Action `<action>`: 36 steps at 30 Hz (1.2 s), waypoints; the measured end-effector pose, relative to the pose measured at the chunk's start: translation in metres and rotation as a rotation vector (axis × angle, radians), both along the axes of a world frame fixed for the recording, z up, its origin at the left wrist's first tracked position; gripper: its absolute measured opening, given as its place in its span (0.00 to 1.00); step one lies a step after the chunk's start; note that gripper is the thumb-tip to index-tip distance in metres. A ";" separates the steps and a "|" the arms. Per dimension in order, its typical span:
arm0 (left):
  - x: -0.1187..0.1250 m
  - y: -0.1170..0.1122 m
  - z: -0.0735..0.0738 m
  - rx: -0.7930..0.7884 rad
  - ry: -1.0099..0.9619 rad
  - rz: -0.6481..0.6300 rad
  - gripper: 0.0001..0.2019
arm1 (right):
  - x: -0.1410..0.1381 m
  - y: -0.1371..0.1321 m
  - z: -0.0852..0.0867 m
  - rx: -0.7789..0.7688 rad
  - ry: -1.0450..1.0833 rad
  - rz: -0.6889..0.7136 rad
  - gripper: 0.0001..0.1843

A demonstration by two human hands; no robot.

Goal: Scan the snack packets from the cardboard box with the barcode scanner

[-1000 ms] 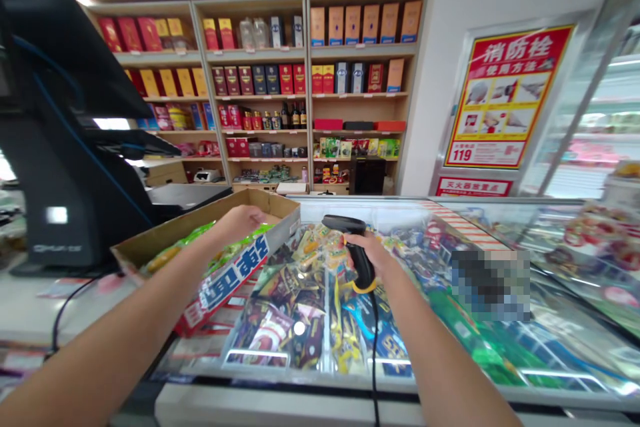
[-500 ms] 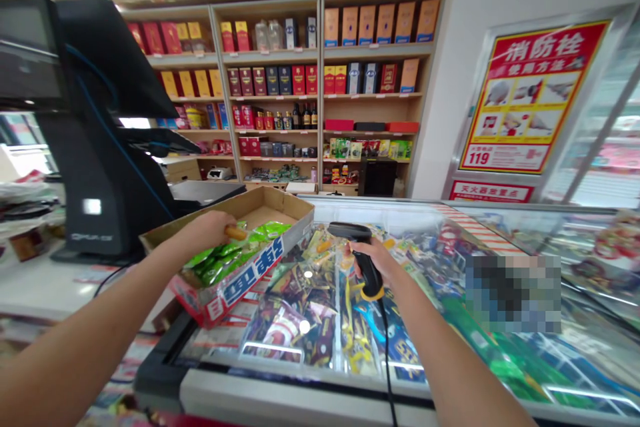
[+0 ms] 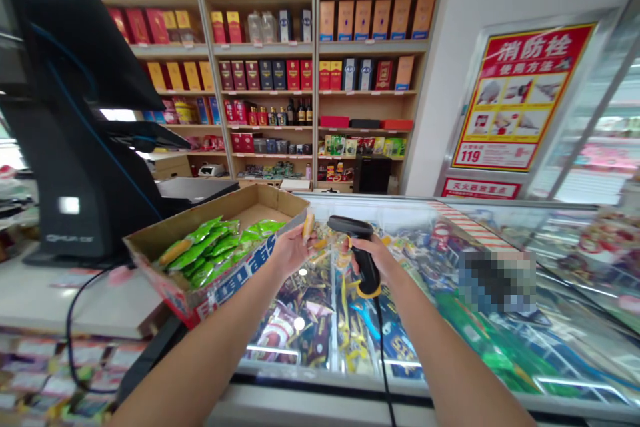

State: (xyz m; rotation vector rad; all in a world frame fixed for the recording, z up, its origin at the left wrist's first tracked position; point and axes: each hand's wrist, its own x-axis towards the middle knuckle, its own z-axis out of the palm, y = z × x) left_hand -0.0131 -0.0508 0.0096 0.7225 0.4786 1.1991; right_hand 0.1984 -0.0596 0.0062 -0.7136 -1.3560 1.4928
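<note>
My left hand is closed around a small orange-yellow packaged sausage, which stands nearly upright between thumb and fingers. Close by on the right, my right hand grips the handle of a black and yellow barcode scanner. The scanner's head points left towards the sausage, and its cable hangs down. To the left, an open cardboard box holds several green snack packets. Another sausage lies on the packets at the box's left side.
Beneath both hands is a glass-topped chest freezer full of colourful packs. A black checkout terminal stands on the white counter at left. Behind are shelves of boxed bottles. A red poster hangs on the right wall.
My left hand has moved right with the sausage, from over the box to in front of the scanner. My right hand keeps hold of the scanner. The view has shifted slightly.
</note>
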 end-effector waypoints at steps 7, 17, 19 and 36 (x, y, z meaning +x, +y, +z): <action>-0.005 0.016 -0.046 -0.156 -0.252 -0.343 0.03 | -0.006 -0.004 -0.001 -0.001 -0.053 0.017 0.16; -0.008 0.012 -0.039 -0.109 -0.308 -0.153 0.31 | -0.017 -0.015 0.000 -0.019 -0.185 0.097 0.15; -0.010 0.012 -0.039 -0.097 -0.277 -0.148 0.32 | -0.019 -0.016 -0.001 -0.019 -0.203 0.117 0.15; -0.001 0.030 -0.050 0.123 -0.088 0.331 0.14 | -0.017 -0.011 -0.009 -0.001 -0.313 0.033 0.14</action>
